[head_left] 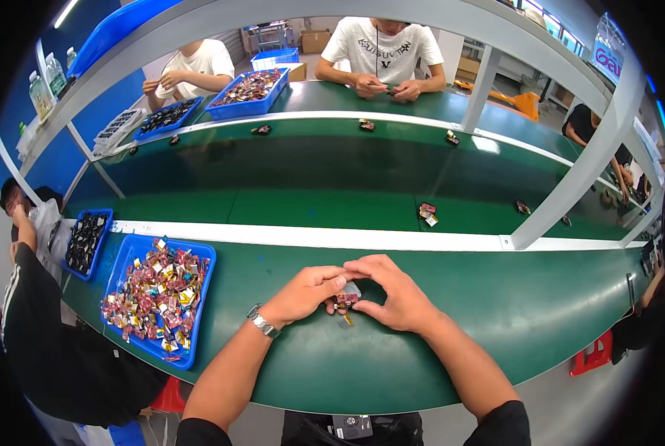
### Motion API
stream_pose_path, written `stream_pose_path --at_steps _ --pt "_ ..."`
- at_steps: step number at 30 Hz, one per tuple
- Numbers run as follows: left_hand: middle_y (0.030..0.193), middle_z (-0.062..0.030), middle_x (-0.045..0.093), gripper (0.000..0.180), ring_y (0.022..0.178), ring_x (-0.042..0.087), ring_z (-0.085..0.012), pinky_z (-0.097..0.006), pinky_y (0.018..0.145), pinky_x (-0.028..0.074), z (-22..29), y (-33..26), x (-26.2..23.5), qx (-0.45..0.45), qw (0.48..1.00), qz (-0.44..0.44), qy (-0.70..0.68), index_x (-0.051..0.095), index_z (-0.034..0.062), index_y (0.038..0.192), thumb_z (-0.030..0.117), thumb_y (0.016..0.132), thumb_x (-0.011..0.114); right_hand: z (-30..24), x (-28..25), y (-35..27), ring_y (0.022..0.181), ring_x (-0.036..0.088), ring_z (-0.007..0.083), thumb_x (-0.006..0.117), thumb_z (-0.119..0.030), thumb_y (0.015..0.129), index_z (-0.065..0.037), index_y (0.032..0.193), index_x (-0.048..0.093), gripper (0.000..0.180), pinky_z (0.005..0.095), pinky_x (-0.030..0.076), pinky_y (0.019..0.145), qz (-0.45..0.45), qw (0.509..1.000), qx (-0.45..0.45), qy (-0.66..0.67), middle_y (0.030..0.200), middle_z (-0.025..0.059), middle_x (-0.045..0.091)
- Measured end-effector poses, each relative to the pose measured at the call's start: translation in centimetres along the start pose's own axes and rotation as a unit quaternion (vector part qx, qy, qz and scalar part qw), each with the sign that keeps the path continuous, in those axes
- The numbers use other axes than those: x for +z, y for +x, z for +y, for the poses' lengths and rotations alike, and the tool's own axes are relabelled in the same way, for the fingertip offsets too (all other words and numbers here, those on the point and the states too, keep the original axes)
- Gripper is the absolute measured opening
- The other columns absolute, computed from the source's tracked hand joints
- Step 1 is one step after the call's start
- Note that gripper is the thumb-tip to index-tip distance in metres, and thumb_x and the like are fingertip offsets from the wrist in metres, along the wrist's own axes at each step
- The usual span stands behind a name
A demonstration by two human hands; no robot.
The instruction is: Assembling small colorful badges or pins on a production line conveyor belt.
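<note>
Over the green worktop, both my hands close around one small electronic assembly (349, 295), with a red circuit board, a grey part and a yellow-tipped ribbon hanging toward me. My left hand (308, 292), with a metal watch on the wrist, pinches it from the left, thumb on top. Curved around its right side, my right hand (393, 296) has its thumb against the lower edge and its fingertips at the top, meeting the left fingers. The fingers hide part of the assembly. To the left stands a blue tray (206, 297) heaped with similar red boards with yellow and white pieces.
Beyond a white rail (295, 236) runs a green conveyor belt (288, 204) carrying spaced-out small assemblies (427, 214). A grey frame post (585, 175) rises at right. Another blue tray (88, 245) of black parts stands far left. Co-workers sit across the belt and at both sides.
</note>
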State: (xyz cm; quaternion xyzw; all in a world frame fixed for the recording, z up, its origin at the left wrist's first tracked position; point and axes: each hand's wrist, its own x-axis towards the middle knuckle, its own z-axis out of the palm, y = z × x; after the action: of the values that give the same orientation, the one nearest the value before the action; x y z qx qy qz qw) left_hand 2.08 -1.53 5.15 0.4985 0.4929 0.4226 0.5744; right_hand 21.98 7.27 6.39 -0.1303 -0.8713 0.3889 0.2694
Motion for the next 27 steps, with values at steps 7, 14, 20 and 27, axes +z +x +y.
stream_pose_path --at_steps 7,14,20,27 --pt "0.111 -0.0109 0.063 0.038 0.097 0.064 -0.0172 -0.031 0.083 0.055 0.0 0.0 0.5 -0.007 0.99 0.057 -0.128 0.047 -0.0002 0.137 0.013 0.101 0.046 0.1 0.0 -0.3 0.116 0.053 0.0329 0.072 -0.003 0.073 -0.007 0.115 0.063 0.043 0.0419 0.049 0.093 0.061 0.987 -0.105 -0.108 0.124 0.0104 0.057" --pt "0.118 -0.0127 0.061 0.03 0.105 0.063 -0.0206 -0.035 0.092 0.055 -0.3 0.2 1.4 0.01 0.979 0.075 -0.191 0.049 0.0001 0.129 0.009 0.1 0.048 0.5 0.2 -0.1 0.114 0.055 0.0309 0.075 -0.006 0.072 -0.008 0.103 0.066 0.032 0.0412 0.048 0.091 0.101 0.97 -0.105 -0.195 0.122 0.0104 0.057" --pt "0.118 -0.0099 0.061 0.029 0.107 0.062 -0.019 -0.035 0.094 0.054 -0.6 0.2 1.7 0.01 0.986 0.064 -0.155 0.05 0.0007 0.128 0.007 0.1 0.048 0.8 -0.2 -0.1 0.115 0.054 0.0318 0.075 -0.005 0.072 -0.007 0.09 0.061 0.023 0.0425 0.048 0.093 0.066 0.978 -0.093 -0.174 0.122 0.0109 0.056" --pt "0.121 -0.01 0.059 0.03 0.11 0.061 -0.0174 -0.034 0.095 0.053 -0.7 0.4 1.7 0.028 0.986 0.052 -0.157 0.05 0.0017 0.128 0.005 0.099 0.047 1.0 -0.2 -0.1 0.112 0.055 0.033 0.076 -0.006 0.073 -0.007 0.092 0.066 0.021 0.0409 0.049 0.091 0.044 0.981 -0.094 -0.162 0.122 0.0123 0.057"
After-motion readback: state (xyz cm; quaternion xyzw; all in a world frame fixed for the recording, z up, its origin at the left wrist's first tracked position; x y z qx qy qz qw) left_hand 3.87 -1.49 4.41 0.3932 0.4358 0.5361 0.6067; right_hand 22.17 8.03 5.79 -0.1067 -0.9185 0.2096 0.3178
